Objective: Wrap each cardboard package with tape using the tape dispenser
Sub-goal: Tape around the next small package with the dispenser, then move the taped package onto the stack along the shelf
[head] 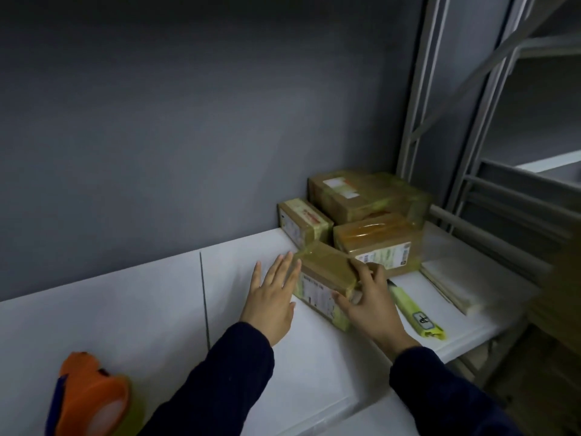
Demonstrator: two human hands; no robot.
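A small taped cardboard package [323,275] lies on the white table [125,309] in front of a stack of three other taped packages [371,215]. My right hand [371,303] grips its near right corner, fingers curled over the top edge. My left hand [273,297] lies flat, its straight fingers against the package's left side. The orange tape dispenser [91,401] rests at the table's near left corner, away from both hands.
A yellow-green box cutter [415,313] lies on the table right of my right hand. A flat white stack [452,284] sits at the far right. A grey wall stands behind, and metal shelving [490,152] rises on the right.
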